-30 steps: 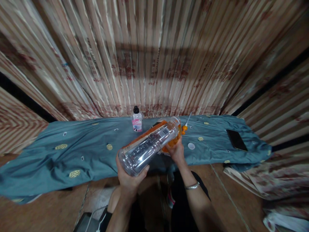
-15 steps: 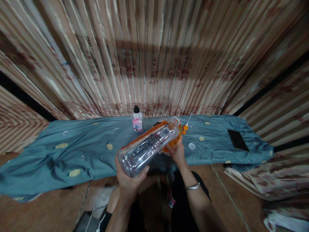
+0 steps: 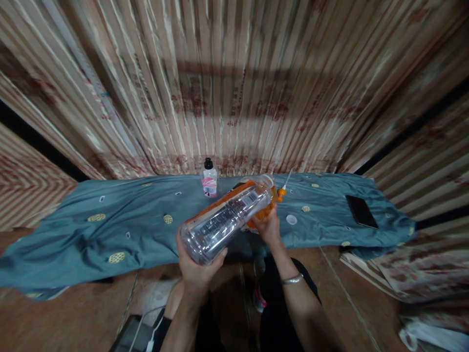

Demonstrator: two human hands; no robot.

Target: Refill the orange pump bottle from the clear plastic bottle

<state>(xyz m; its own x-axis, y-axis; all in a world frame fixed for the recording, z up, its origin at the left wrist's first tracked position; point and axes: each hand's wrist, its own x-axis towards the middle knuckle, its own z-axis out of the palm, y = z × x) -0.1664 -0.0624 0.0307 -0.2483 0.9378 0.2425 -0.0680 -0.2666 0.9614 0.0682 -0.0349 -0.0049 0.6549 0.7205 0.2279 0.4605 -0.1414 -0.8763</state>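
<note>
My left hand (image 3: 200,276) is wrapped round the base of a large clear plastic bottle (image 3: 223,222) with an orange label. The bottle is tilted, its neck up and to the right. My right hand (image 3: 268,227) is closed round an orange bottle (image 3: 264,211), partly hidden behind the clear bottle's neck. The clear bottle's mouth is over the orange bottle's top; whether they touch I cannot tell. Just right of them lies an orange pump head (image 3: 281,194) with a pale tube. A white round cap (image 3: 291,220) lies on the cloth near my right hand.
A small clear bottle with black cap and pink label (image 3: 209,182) stands at the back. A black phone (image 3: 361,211) lies at the right on the teal cloth (image 3: 142,239). Striped curtains (image 3: 227,98) hang behind and at both sides.
Both hands keep the bottles in nearly the same tilted position. The view has shifted very slightly; nothing has been let go or taken up.
</note>
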